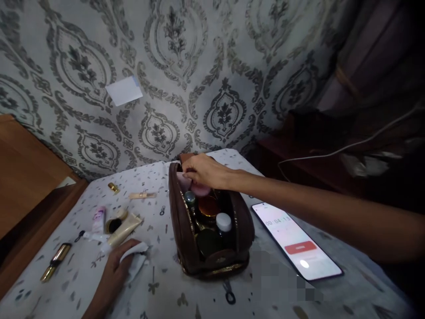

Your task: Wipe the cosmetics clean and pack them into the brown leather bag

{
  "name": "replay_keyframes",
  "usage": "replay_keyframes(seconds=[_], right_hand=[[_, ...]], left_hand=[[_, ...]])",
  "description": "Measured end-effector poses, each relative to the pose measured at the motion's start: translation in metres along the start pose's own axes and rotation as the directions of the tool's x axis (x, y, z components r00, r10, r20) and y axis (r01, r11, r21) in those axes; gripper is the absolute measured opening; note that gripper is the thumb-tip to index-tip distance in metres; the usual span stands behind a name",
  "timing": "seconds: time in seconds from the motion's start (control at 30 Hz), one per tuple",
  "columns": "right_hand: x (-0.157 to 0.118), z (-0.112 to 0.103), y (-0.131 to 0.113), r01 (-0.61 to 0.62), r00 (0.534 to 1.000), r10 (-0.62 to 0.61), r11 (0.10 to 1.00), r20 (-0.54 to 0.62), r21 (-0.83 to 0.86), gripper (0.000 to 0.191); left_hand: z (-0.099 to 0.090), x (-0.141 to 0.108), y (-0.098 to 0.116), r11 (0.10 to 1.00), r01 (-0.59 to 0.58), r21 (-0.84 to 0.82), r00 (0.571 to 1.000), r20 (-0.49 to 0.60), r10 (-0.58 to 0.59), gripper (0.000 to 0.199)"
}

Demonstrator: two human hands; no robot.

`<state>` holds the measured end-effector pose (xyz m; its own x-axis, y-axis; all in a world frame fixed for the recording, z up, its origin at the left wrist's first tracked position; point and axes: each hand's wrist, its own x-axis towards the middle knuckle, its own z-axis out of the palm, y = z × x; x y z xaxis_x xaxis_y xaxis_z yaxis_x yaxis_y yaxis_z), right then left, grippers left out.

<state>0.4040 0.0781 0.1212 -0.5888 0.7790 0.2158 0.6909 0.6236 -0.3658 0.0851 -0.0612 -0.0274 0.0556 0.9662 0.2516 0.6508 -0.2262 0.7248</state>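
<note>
A brown zip-up toiletry bag (177, 221) stands unzipped in the middle of the table. Inside are a white-capped bottle (223, 222), an amber round jar (209, 207), a pink round item (201, 189) and a small bottle with a pale cap (189, 198). At the bag's far end, my right hand (202, 170) pinches a pale pink flat item (183, 180), partly hidden inside. My left hand (116, 266) rests on the table to the left, closed around a crumpled white tissue (135, 257). Just beyond it lies a cream squeeze tube (124, 230).
Left of the bag lie a pink-and-white tube (99, 219), a gold-and-dark lipstick tube (56, 261), a small gold cap (113, 188) and a slim beige tube (142, 195). A phone (297, 241) showing a timer lies to the right. A patterned wall (189, 88) rises behind.
</note>
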Motion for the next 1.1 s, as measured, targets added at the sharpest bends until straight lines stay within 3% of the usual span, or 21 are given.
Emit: replay_keyframes(seconds=[0.1, 0.17, 0.23, 0.3, 0.4, 0.5, 0.6, 0.73, 0.9, 1.0, 1.1], right_hand=[[-0.004, 0.000, -0.002, -0.033, 0.999, 0.029, 0.992, -0.034, -0.125, 0.007], [-0.009, 0.000, -0.005, -0.040, 0.994, 0.027, 0.991, -0.107, -0.127, 0.018], [-0.015, -0.001, -0.009, 0.027, 0.993, -0.035, 0.996, -0.109, -0.080, 0.018], [-0.021, -0.004, -0.015, 0.143, 0.990, -0.143, 0.989, -0.012, -0.028, 0.010], [-0.026, -0.011, -0.021, 0.229, 0.948, -0.237, 0.971, 0.213, 0.061, 0.021], [-0.021, -0.017, -0.022, 0.170, 0.877, -0.238, 0.966, 0.417, 0.193, 0.016], [-0.008, -0.016, -0.019, 0.141, 0.828, -0.254, 0.957, 0.500, 0.252, 0.022], [0.007, -0.006, -0.017, 0.093, 0.775, -0.196, 0.976, 0.601, 0.199, 0.023], [0.003, 0.003, -0.025, 0.093, 0.869, -0.131, 0.990, 0.476, 0.103, 0.029], [-0.005, 0.005, -0.033, -0.022, 0.933, 0.035, 0.999, 0.357, -0.039, 0.033], [-0.009, 0.005, -0.038, -0.086, 0.958, 0.105, 0.993, 0.265, -0.084, 0.037]], left_hand=[[-0.002, 0.001, 0.001, 1.000, -0.015, 0.022, 1.000, 0.020, 0.015, 0.037], [-0.004, 0.001, 0.002, 0.999, -0.021, 0.038, 0.999, 0.035, 0.020, 0.036], [-0.005, 0.001, 0.002, 0.998, -0.031, 0.047, 0.999, 0.044, 0.029, 0.036], [-0.005, 0.001, 0.002, 0.998, -0.036, 0.057, 0.999, 0.036, 0.034, 0.037], [-0.005, 0.001, 0.000, 0.997, -0.036, 0.071, 0.999, 0.029, 0.034, 0.037], [-0.007, 0.001, -0.003, 0.997, -0.034, 0.068, 0.997, 0.068, 0.030, 0.035], [-0.009, 0.001, -0.007, 0.998, -0.033, 0.059, 0.996, 0.084, 0.028, 0.032], [-0.010, 0.001, -0.009, 0.999, -0.012, 0.045, 0.993, 0.116, 0.007, 0.033], [-0.007, 0.000, -0.007, 1.000, -0.016, 0.013, 0.996, 0.092, 0.015, 0.032], [-0.006, 0.001, -0.003, 0.999, -0.031, 0.007, 0.997, 0.075, 0.031, 0.030], [-0.005, 0.002, 0.002, 0.999, -0.040, 0.006, 0.997, 0.072, 0.040, 0.031]])
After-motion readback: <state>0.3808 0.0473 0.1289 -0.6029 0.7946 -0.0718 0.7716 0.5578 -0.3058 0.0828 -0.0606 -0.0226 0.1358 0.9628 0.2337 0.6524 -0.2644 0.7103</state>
